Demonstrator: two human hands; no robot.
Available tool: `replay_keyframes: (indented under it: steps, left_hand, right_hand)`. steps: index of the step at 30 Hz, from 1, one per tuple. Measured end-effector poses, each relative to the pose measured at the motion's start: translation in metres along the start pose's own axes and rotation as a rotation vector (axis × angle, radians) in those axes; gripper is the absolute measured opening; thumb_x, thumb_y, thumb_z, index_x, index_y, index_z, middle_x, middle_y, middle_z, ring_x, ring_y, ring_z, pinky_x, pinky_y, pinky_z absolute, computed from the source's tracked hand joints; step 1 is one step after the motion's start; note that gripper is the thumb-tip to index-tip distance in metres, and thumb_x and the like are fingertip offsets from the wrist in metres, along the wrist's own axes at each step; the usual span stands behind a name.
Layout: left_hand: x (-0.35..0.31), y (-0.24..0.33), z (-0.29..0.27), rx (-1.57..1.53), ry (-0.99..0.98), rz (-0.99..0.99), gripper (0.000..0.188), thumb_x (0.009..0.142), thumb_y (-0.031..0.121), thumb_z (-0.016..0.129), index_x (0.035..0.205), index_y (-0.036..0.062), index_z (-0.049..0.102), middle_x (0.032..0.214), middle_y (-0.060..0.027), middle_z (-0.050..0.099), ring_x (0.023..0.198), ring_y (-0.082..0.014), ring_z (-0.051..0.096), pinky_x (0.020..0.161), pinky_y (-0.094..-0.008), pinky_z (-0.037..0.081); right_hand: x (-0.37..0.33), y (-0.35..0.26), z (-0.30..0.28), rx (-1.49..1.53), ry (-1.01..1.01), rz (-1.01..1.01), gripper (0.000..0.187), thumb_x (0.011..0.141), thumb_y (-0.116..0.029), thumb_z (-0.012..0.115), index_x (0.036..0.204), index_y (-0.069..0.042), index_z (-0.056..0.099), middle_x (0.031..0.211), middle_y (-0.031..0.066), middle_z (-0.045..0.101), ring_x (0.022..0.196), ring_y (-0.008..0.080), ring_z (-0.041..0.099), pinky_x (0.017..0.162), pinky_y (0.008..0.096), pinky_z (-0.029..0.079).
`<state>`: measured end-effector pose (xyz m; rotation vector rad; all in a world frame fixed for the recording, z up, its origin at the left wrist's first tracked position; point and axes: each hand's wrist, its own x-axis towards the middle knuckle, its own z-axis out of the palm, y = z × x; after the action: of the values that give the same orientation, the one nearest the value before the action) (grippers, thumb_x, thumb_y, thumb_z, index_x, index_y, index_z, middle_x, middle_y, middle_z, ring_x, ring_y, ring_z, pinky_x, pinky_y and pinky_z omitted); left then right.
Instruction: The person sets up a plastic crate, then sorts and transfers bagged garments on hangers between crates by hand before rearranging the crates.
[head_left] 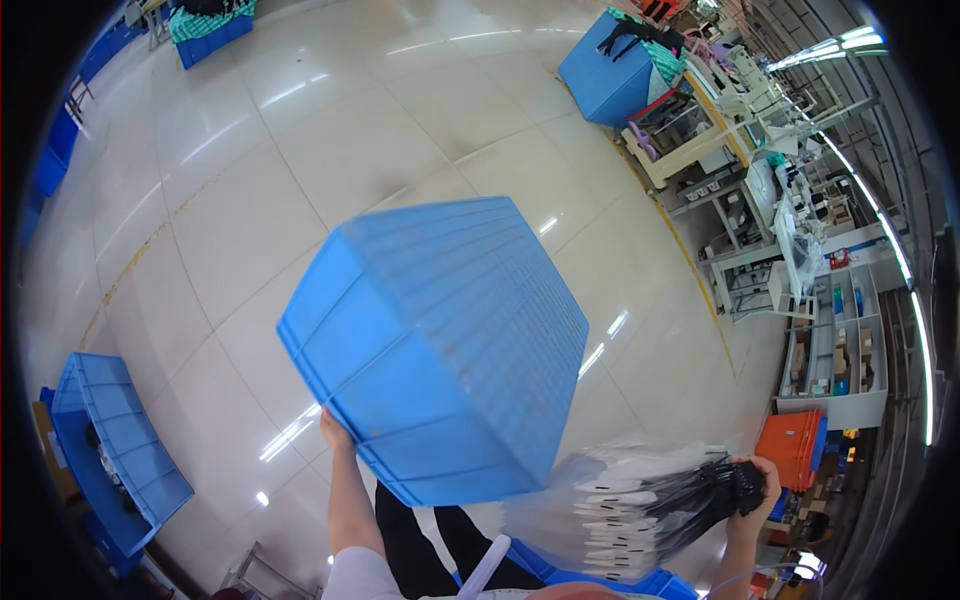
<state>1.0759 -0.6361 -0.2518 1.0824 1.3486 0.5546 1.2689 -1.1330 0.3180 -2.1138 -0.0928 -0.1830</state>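
Note:
A big blue plastic bin [430,350] is tipped over in front of me, its ribbed outer faces showing and its inside hidden. My left hand [337,430] is closed on the bin's rim at the lower left. Off to the right, my right hand [762,485] grips the gathered black end of a bundle of clear plastic bags [620,510]. Black strips and a row of white pieces show through the film. The bundle hangs out sideways toward the tipped bin. Under it, close to my body, part of another blue bin [660,583] is visible.
A blue bin [130,440] with things inside stands at the lower left. Far right are a blue bin [610,75] with green cloth, workbenches [720,130], a grey shelf unit [835,350] and orange crates [790,448]. Another blue bin [215,38] stands at the far left.

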Motion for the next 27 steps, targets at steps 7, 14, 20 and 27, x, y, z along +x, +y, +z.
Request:
replay_keyframes:
  steps: [7,14,20,27]
  left_hand:
    - [-0.024,0.003,-0.058,-0.195,0.137,-0.171,0.059,0.108,0.042,0.029,0.135,-0.0059,0.051,0.125,-0.0213,0.062,0.110,-0.0306,0.065,0.096,-0.0397,0.053]
    - [-0.011,0.093,-0.071,-0.097,0.217,-0.046,0.057,0.107,0.040,0.032,0.129,-0.0066,0.057,0.123,-0.0195,0.063,0.111,-0.0290,0.063,0.095,-0.0385,0.051]
    - [0.058,0.190,-0.066,-0.085,0.255,0.012,0.055,0.107,0.039,0.036,0.121,-0.0080,0.062,0.116,-0.0166,0.067,0.107,-0.0259,0.062,0.093,-0.0367,0.049]
    - [0.072,0.247,-0.050,-0.440,-0.037,-0.039,0.035,0.103,0.027,0.042,0.107,0.0004,0.064,0.099,-0.0108,0.067,0.089,-0.0231,0.063,0.080,-0.0367,0.051]
  right_hand:
    - [-0.014,-0.011,-0.003,-0.055,0.062,0.029,0.026,0.086,0.006,0.053,0.110,-0.003,0.059,0.102,0.0110,0.065,0.098,0.0229,0.067,0.092,0.0357,0.053]
    - [-0.022,-0.020,-0.006,-0.115,0.015,-0.019,0.036,0.083,0.010,0.055,0.116,-0.002,0.059,0.107,0.0110,0.065,0.103,0.0217,0.065,0.097,0.0361,0.050]
    - [-0.028,-0.017,-0.024,-0.199,0.041,-0.123,0.024,0.094,-0.004,0.051,0.116,0.000,0.062,0.109,0.0145,0.068,0.104,0.0245,0.066,0.097,0.0366,0.051]
    - [-0.039,-0.027,-0.037,-0.278,-0.056,-0.227,0.031,0.088,0.006,0.050,0.118,0.002,0.059,0.111,0.0155,0.066,0.106,0.0255,0.065,0.099,0.0380,0.050]
